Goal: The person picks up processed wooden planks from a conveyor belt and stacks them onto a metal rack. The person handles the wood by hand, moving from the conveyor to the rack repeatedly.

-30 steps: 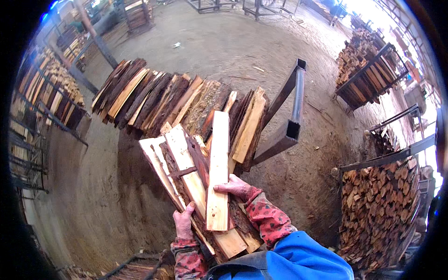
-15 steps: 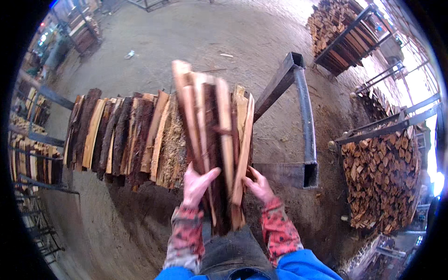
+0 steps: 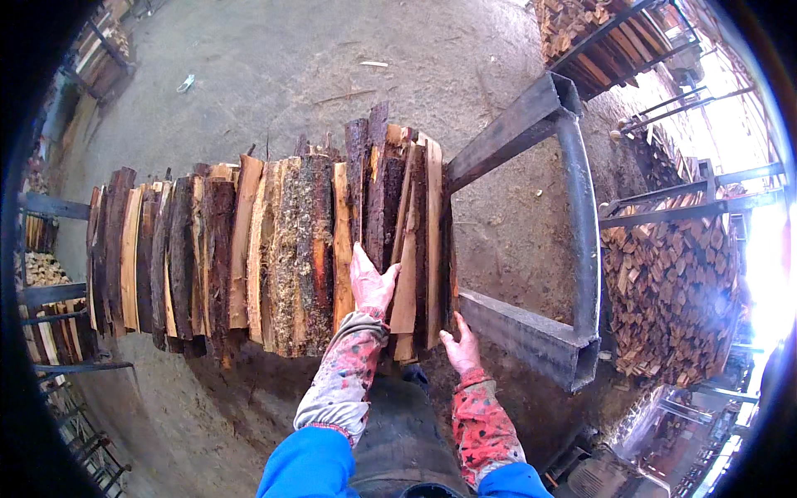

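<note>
Head view, looking down: dirt yard floor (image 3: 332, 58) spread wide behind the metal rack frame (image 3: 573, 207), grey and littered with a few scraps. Stacked firewood cages (image 3: 672, 282) just right of the frame, another (image 3: 598, 33) beyond its far end, more racks at the dim left rim. Resting across the frame's near rail, a long row of split wood slabs (image 3: 207, 257), bark and pale cut faces alternating, standing on edge side by side. At the row's right end, against the frame's inner corner, a tight bundle of thinner slabs (image 3: 407, 216), dark bark strips mixed with light boards, near ends jutting below the rail. Left hand (image 3: 369, 282) pressed flat and open on the bundle's face, fingers spread upward, nothing gripped. Right hand (image 3: 459, 349) lower, by the frame's near rail, open with fingertips against the bundle's bottom ends, likewise clasping nothing. Patterned red sleeves and blue jacket cuffs beneath both wrists.
</note>
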Demonstrator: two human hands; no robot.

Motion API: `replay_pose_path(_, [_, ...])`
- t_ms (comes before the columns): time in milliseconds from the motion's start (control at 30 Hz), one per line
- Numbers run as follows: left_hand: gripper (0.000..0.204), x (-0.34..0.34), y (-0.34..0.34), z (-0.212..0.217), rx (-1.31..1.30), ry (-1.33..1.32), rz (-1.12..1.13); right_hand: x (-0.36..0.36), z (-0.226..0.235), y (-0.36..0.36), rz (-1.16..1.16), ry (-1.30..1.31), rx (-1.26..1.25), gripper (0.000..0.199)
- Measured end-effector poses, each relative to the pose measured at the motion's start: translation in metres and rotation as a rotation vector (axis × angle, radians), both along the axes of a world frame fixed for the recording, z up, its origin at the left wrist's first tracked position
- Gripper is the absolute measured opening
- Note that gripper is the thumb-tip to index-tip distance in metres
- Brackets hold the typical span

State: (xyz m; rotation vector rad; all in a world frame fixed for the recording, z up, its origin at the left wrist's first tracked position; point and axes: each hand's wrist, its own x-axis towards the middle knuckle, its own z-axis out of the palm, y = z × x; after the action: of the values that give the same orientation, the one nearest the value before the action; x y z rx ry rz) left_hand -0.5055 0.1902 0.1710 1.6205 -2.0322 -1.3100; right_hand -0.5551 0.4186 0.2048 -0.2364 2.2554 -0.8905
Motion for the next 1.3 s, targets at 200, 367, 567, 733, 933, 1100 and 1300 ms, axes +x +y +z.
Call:
replay_pose_path(200, [0.075,0.003,0.003,0.017,0.078,-0.189,0.144,0.018,-0.025,0.012,-0.189,0.088,-0.012,0.048])
replay_pose_path(367, [0.079,0.009,0.047,0.005,0.061,0.007,0.193,0.014,-0.016,0.004,-0.14,0.104,0.066,0.047])
replay_pose_path(567, [0.085,0.01,0.059,-0.011,-0.089,-0.043,0.18,0.009,-0.015,0.005,0.013,0.158,0.107,0.043])
replay_pose_path(733, [0.097,0.015,0.048,0.005,0.015,-0.026,0.184,0.007,-0.024,0.013,0.041,0.095,0.068,0.045])
replay_pose_path(933, [0.101,0.041,0.033,0.025,0.118,-0.005,0.118,0.01,-0.005,0.018,0.135,0.121,0.129,0.055])
replay_pose_path(1100, [0.092,0.091,0.037,0.028,0.124,0.011,0.066,0.037,-0.008,0.078,0.162,0.141,0.164,0.054])
replay_pose_path(1300, [0.075,0.186,0.042,0.055,0.148,-0.052,0.067,0.082,-0.005,0.099,0.105,-0.145,0.129,0.047])
